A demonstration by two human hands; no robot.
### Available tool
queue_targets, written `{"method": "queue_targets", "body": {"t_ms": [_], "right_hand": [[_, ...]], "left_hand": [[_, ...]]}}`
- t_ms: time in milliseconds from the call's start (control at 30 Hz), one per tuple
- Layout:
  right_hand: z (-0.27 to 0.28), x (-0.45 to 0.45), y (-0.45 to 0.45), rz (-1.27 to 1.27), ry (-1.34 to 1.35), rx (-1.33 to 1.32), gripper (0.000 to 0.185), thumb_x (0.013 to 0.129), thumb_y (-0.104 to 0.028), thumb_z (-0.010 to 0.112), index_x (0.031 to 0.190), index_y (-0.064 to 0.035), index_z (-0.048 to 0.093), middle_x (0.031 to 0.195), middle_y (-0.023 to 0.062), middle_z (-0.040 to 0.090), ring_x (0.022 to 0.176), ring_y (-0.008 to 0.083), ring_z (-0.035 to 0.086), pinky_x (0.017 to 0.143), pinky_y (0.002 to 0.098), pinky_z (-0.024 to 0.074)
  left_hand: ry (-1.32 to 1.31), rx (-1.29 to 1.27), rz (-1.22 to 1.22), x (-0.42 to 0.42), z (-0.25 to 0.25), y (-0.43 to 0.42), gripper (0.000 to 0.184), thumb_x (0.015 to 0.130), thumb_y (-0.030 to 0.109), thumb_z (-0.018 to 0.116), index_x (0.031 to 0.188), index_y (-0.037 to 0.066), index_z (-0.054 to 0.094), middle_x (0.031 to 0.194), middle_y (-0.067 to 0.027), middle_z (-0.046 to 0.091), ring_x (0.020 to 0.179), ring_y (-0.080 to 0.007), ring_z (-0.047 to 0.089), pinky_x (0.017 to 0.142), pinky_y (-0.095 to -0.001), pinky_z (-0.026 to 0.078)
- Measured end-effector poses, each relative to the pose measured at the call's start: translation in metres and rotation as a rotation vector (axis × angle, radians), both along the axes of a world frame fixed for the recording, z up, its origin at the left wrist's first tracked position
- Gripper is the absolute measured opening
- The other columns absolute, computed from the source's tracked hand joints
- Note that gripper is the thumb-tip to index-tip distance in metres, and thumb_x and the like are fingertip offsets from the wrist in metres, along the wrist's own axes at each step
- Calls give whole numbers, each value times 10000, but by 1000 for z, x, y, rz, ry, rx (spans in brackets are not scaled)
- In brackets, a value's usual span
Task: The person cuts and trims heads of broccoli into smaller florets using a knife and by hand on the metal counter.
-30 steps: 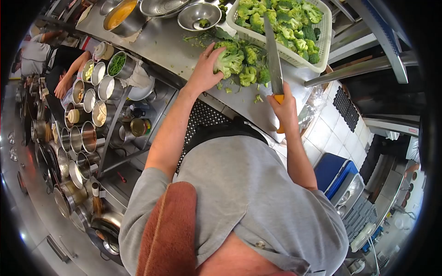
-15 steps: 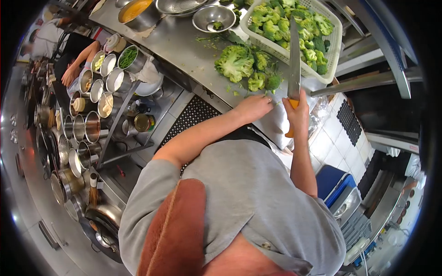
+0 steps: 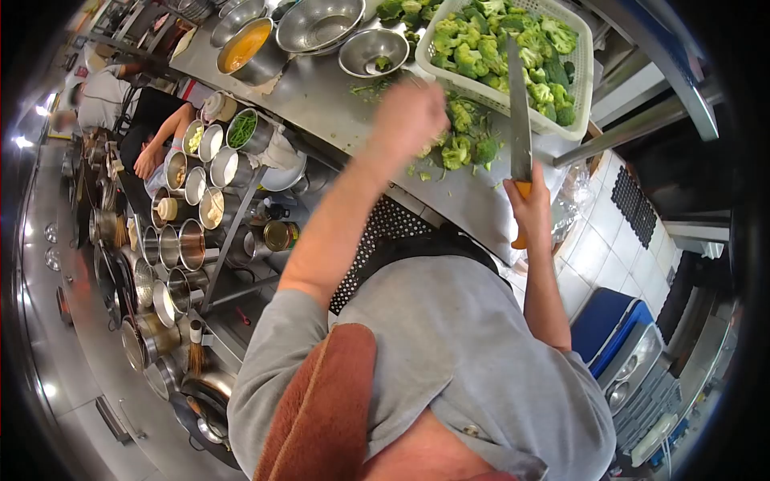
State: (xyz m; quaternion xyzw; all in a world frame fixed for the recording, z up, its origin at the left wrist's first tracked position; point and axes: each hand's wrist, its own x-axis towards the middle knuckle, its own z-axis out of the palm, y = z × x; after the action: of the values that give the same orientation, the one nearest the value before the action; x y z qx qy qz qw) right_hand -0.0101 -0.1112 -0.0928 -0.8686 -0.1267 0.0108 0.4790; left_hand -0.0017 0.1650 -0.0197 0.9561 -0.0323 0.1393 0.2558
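Note:
My right hand (image 3: 532, 202) is wrapped round the orange handle of a long-bladed knife (image 3: 517, 116), its blade pointing up and away past the edge of the broccoli basket. Over the steel counter, my left hand (image 3: 407, 116) is smeared by motion, so its fingers cannot be made out. It covers most of the large broccoli head beneath it. Beside it lie cut broccoli florets (image 3: 457, 151) among green crumbs. A white plastic basket (image 3: 469, 86) full of broccoli florets stands just beyond.
On the counter (image 3: 321, 112) are a steel bowl (image 3: 374, 53) with a green scrap in it, a larger bowl (image 3: 321, 26) and a pot of orange liquid (image 3: 247, 46). Pans of ingredients fill a rack on the left. Another person's arm (image 3: 168, 132) shows behind it.
My left hand has lifted from the counter edge and swung left and away, over the large broccoli head. My right hand still grips the knife. The whole view has shifted a little.

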Motion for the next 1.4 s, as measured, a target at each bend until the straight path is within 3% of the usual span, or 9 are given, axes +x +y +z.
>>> {"method": "queue_targets", "body": {"t_ms": [133,267,400,533,833,1033,1100,1300,1400], "right_hand": [[-1,-1,3,45,-9,44,531,872,-97,719,1354,-46,500,842,215,699,763,380,696,697,417,533],[2,-8,6,62,10,61,518,877,-89,705,1351,-56,499,833,217,684,752,389,677,704,422,525],[-8,-11,7,68,80,40,495,882,-88,696,1337,-56,504,826,212,677,750,389,676,701,416,524],[-5,-9,15,156,73,8,484,881,-89,697,1326,-55,511,824,205,672,747,384,666,705,406,523],[2,0,23,167,46,102,362,870,-87,710,1178,-8,538,801,175,652,710,293,640,698,391,517],[1,-10,8,114,219,66,509,877,-125,728,1309,-6,487,832,188,670,721,305,655,692,402,524],[-15,-12,0,98,125,4,542,903,-108,716,1379,-40,466,687,22,560,496,97,488,433,287,402],[22,-32,-6,6,168,-120,448,874,-106,732,1271,-28,539,768,101,654,599,176,594,552,352,485],[54,-41,2,-40,242,-159,468,875,-113,723,1288,-25,522,931,240,701,868,408,697,774,450,534]], "left_hand": [[-429,55,205,39,3,82,253,899,173,679,1128,68,707,948,-162,723,774,-288,706,691,-368,557],[219,-471,299,-5,-26,87,511,843,309,757,1273,57,640,1268,-202,639,1117,-317,639,963,-431,500],[140,-447,95,-29,-105,41,1014,738,408,828,1526,30,313,1476,-283,409,1341,-381,446,1116,-442,378],[117,-574,353,-22,-112,19,1058,719,430,834,1532,24,292,1457,-301,412,1360,-421,423,1130,-444,371],[-2,-386,234,-2,-48,81,790,779,456,810,1372,15,530,1432,-215,494,1273,-348,524,1056,-441,440],[-142,-187,132,143,-35,138,208,867,177,684,998,23,733,919,-159,727,898,-303,704,812,-402,557],[-179,-15,101,199,-56,147,158,864,120,650,955,23,736,861,-167,726,878,-333,707,813,-426,560],[198,44,327,294,-90,147,271,888,43,598,1151,-15,579,1071,-270,687,1028,-424,672,864,-489,561],[390,57,339,319,-111,151,348,919,63,586,1244,18,469,1138,-266,665,1046,-417,672,854,-492,565]]}}
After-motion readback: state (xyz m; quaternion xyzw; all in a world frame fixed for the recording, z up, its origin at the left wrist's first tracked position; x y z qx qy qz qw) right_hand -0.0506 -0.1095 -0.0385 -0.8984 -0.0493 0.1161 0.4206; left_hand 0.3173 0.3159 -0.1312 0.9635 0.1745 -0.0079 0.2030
